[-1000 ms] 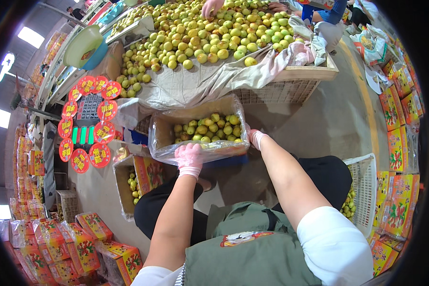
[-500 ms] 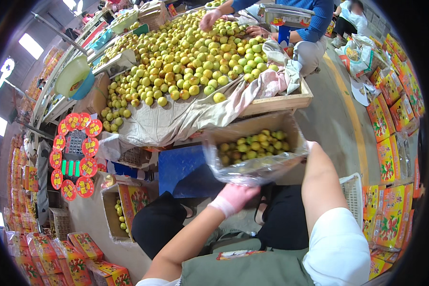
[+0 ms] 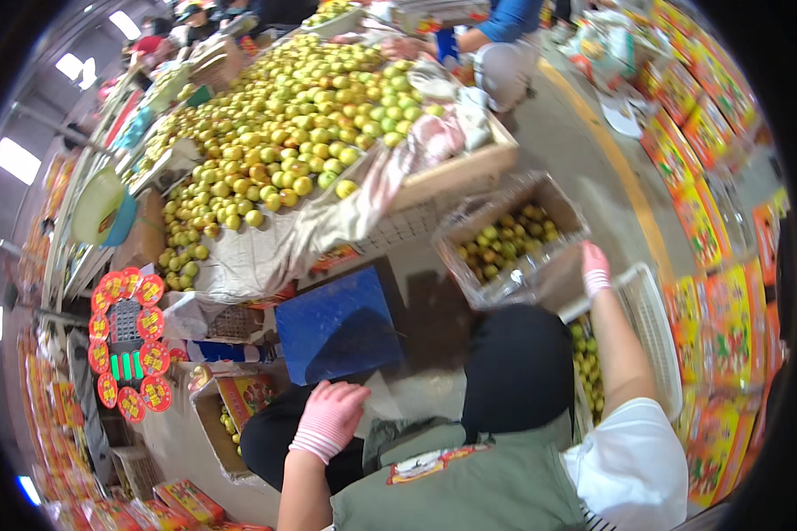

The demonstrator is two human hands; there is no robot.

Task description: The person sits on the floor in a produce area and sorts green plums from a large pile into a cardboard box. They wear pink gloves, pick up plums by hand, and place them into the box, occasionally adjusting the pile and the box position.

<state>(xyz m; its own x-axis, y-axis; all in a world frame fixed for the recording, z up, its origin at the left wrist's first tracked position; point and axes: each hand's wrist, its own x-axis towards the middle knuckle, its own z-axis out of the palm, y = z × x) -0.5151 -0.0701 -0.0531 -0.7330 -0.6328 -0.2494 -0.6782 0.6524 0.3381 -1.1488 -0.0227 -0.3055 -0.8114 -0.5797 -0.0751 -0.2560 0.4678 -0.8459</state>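
Note:
A cardboard box (image 3: 561,202) lined with clear plastic and part-filled with small round yellow-green fruits (image 3: 505,241) stands to the right of the blue platform, slightly tilted in view. At its near right corner is my right hand (image 3: 596,267), in a pink-and-white glove, its fingers closed at the box's edge and partly hidden. My left hand (image 3: 330,418), gloved alike, hovers over my left thigh. Its fingers are stretched out and hold nothing. The blue platform (image 3: 338,323) lies between my hands and the fruit table, with nothing on top of it.
A large heap of fruits (image 3: 301,133) covers the cloth-lined table (image 3: 465,173) ahead. A white plastic basket (image 3: 655,327) with fruits is by my right arm. Another fruit box (image 3: 211,416) stands at left. Printed cartons (image 3: 717,327) line the right side. A person in blue sits beyond the table.
The box has moved from above the blue platform to the right and down. My left hand has let go of it and drawn back left. The view has shifted rightward.

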